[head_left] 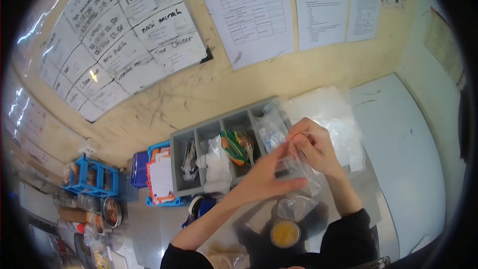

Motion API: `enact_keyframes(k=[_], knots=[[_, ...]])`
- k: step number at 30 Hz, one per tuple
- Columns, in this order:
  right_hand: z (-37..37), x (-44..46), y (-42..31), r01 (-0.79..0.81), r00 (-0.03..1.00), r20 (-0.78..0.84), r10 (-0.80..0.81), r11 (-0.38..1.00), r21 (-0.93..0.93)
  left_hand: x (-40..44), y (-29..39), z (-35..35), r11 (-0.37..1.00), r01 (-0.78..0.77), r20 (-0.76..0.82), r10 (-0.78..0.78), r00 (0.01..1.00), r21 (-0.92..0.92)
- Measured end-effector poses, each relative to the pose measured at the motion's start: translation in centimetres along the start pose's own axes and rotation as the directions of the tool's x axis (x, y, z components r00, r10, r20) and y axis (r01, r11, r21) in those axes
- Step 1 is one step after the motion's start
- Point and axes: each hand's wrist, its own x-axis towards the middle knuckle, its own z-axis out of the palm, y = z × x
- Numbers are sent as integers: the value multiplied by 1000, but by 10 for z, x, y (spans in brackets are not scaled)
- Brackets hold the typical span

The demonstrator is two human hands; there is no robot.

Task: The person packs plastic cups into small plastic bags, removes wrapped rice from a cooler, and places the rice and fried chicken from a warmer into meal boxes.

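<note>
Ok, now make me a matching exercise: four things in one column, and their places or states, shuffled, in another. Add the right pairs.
Things:
1. Cup
2. Green packet
3. Clear bag
4. Handwritten chart

Places or states:
A. Up on the wall
B. Held in the fingers
C. Yellow inside
D. In a compartment of the grey tray

Right pairs: 1-C, 2-D, 3-B, 4-A

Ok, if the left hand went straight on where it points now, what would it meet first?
Probably the right hand, just ahead of the left hand, with the clear plastic bag close by; depth between them is unclear.
</note>
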Motion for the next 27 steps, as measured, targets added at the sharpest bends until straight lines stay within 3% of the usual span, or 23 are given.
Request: enact_keyframes(k=[1, 2, 3, 4, 6, 7, 8, 9, 10, 12, 13, 14, 15, 16, 17, 18, 19, 20, 21, 22, 25, 26, 27], knots=[[4, -7, -5, -13, 1000, -6, 13, 999, 32, -7, 10, 6, 936, 290, 173, -258, 951, -198], [8, -14, -10, -24, 1000, -9, 25, 998, 61, -15, 13, 6, 897, 352, 274, -280, 920, -267], [10, -23, -14, 35, 991, -129, -22, 994, 104, -22, 18, 5, 848, 423, 372, -299, 879, -319], [12, -32, -20, 32, 992, -121, -20, 994, 101, -32, 25, -5, 847, 421, 366, -298, 882, -326], [18, -54, -34, 31, 952, -286, 107, 896, 442, -48, 64, -35, 869, 487, 270, -490, 829, 83], [23, -70, -40, 76, 959, -273, 77, 857, 510, -65, 73, -36, 934, 350, 110, -341, 934, -68], [28, -87, -51, 64, 963, -258, 80, 860, 507, -78, 83, -37, 933, 351, 96, -343, 934, -79], [33, -103, -66, 50, 954, -301, -12, 991, 121, -91, 93, -38, 933, 330, 48, -326, 944, -146], [41, -119, -83, 28, 946, -302, -117, 959, -283, -105, 103, -40, 928, 307, -2, -315, 949, -209], [61, -142, -120, 266, 720, -555, -417, 904, -335, -131, 128, -48, 939, 309, -44, -319, 947, -151], [67, -160, -130, 455, 758, -430, -491, 870, -190, -142, 145, -51, 956, 292, 0, -292, 956, 4], [79, -160, -142, 451, 771, -410, -486, 873, -186, -155, 156, -52, 951, 269, 53, -280, 959, 154], [100, -156, -152, 359, 914, -46, -403, 857, -370, -169, 158, -49, 960, 229, 75, -243, 967, 159], [115, -158, -158, 324, 939, 288, -190, 772, -547, -187, 160, -44, 958, 247, 72, -259, 963, 147], [120, -167, -151, 312, 941, 292, -173, 779, -544, -205, 162, -40, 960, 197, 124, -224, 967, 199], [123, -176, -132, 72, 936, 326, 130, 837, -542, -222, 162, -37, 958, 136, 177, -183, 967, 251], [126, -181, -121, -155, 842, 360, 403, 818, -554, -247, 155, -31, 956, 121, 204, -180, 962, 268], [130, -196, -119, -124, 842, 374, 388, 815, -567, -268, 158, -30, 956, 108, 178, -161, 971, 274], [133, -224, -115, -265, 791, 466, 397, 908, -324, -291, 161, -29, 965, 164, 257, -215, 942, 206], [137, -245, -113, -437, 727, 560, 397, 897, -69, -313, 161, -26, 963, 240, 342, -269, 900, 126], [178, -279, -111, -339, 722, 583, 374, 925, -174, -361, 156, 1, 924, 378, 349, -372, 860, 55], [182, -294, -113, -383, 694, 599, 400, 909, -163, -372, 157, 9, 908, 417, 347, -408, 844, 53], [185, -301, -115, -334, 682, 604, 413, 910, -246, -379, 161, 16, 916, 401, 287, -390, 875, 22]])
